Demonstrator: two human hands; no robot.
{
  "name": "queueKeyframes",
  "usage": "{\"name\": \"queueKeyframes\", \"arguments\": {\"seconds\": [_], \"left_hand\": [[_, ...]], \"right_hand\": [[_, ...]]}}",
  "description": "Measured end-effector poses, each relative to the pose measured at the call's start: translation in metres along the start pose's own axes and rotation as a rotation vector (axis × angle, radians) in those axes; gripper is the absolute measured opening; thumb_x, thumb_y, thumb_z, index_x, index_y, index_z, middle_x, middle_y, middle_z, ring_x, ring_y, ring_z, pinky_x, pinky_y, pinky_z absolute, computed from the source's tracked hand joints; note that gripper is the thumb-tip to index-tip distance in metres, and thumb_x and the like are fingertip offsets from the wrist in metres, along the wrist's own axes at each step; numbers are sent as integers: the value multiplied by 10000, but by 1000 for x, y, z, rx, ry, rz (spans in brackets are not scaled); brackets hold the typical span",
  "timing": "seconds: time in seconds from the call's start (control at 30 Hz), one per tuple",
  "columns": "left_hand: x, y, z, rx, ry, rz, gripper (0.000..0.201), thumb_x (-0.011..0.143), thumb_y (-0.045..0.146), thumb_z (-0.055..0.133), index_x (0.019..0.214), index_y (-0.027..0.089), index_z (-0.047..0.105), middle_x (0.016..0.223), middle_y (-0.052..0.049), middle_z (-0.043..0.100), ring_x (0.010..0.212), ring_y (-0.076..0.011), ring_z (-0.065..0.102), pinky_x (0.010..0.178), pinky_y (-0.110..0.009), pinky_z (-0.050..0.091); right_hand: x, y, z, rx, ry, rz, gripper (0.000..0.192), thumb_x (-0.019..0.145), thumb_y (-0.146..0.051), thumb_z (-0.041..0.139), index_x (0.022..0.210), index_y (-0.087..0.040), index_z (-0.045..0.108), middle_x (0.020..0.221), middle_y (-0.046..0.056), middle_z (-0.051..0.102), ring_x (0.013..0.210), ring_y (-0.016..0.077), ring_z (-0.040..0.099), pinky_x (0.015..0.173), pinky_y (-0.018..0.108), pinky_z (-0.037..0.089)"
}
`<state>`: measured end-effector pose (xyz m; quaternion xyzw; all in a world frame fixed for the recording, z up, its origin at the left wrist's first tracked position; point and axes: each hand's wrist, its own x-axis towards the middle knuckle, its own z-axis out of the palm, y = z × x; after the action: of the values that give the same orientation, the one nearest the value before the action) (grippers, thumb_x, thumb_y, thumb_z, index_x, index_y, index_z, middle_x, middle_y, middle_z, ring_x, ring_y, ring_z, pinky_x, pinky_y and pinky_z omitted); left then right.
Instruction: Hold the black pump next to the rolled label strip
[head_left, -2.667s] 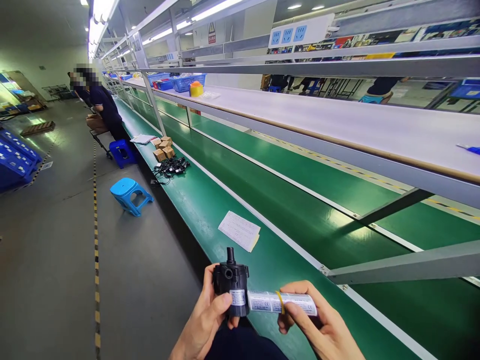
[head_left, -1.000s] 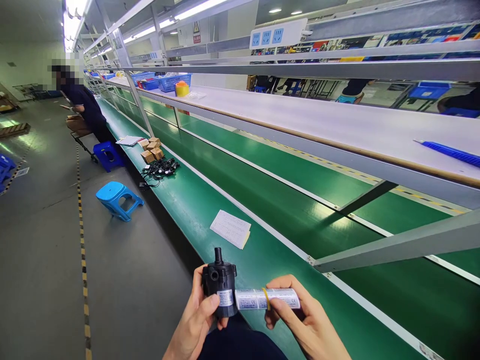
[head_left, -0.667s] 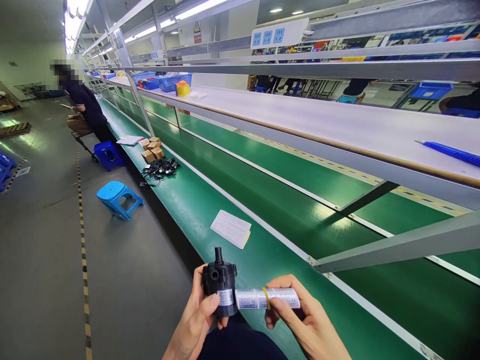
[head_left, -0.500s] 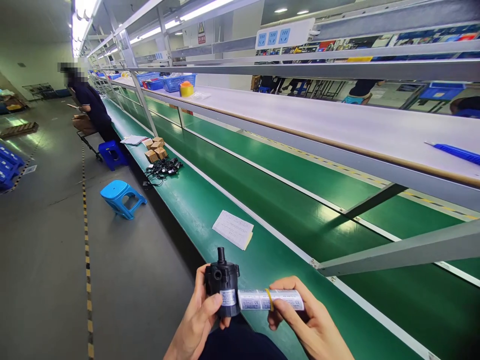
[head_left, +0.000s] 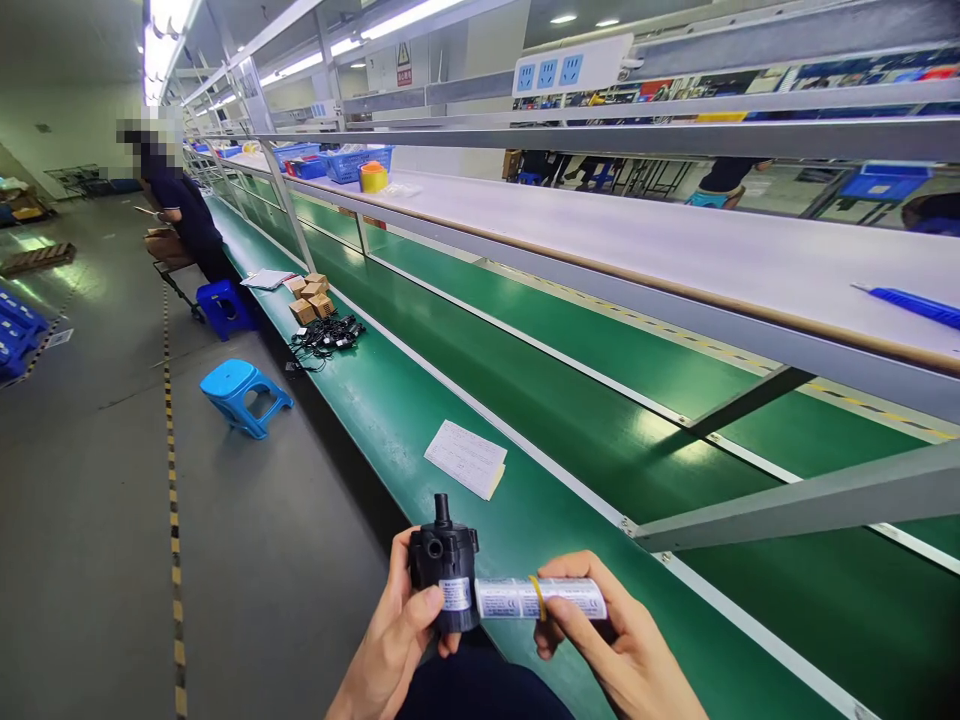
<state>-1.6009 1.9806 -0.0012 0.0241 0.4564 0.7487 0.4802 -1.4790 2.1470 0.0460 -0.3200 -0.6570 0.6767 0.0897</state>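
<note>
My left hand [head_left: 401, 620] is closed around a small black pump [head_left: 450, 548], held upright with its spout pointing up. A silver printed label is stuck on the pump's side, and my thumb rests at its left edge. Between the fingers and thumb of my right hand [head_left: 600, 625] lies a roll of silver printed labels [head_left: 502, 599] with a yellow band round its middle. The roll is level, its left end right beside the pump; whether they touch I cannot tell. Both things are above the near edge of the green bench [head_left: 390, 430].
A written paper sheet [head_left: 465, 458] lies on the bench, with black cabled parts [head_left: 330, 338] and small brown boxes [head_left: 311, 298] farther off. A metal brace [head_left: 795, 495] slants at right. On the upper shelf is a blue knife [head_left: 919, 303]. A blue stool [head_left: 244, 395] and a person [head_left: 184, 205] are at left.
</note>
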Motion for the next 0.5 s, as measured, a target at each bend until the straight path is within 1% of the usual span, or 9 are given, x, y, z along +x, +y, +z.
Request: {"name": "queueKeyframes", "arguments": {"seconds": [0.13, 0.3, 0.5], "left_hand": [[0, 1, 0, 18, -25, -1, 619, 837, 545, 703, 1301, 270, 400, 920, 8, 594, 646, -96, 512, 636, -279, 361], [0, 1, 0, -9, 0, -7, 634, 824, 533, 724, 1299, 272, 395, 912, 8, 606, 658, -103, 517, 642, -280, 366], [1, -1, 0, -27, -7, -12, 697, 820, 536, 726, 1340, 280, 338, 876, 26, 597, 634, -96, 519, 635, -274, 364]], "right_hand": [[0, 0, -1, -18, -11, -3, 411, 889, -638, 617, 897, -227, 629, 639, -11, 674, 629, 185, 629, 668, 291, 494], [0, -1, 1, 1, 9, 10, 401, 880, -634, 633, 894, -233, 631, 628, -15, 672, 624, 185, 625, 668, 290, 492], [-1, -1, 2, -12, 43, 0, 402, 869, -645, 643, 876, -243, 630, 606, -24, 663, 601, 171, 614, 664, 270, 480]]}}
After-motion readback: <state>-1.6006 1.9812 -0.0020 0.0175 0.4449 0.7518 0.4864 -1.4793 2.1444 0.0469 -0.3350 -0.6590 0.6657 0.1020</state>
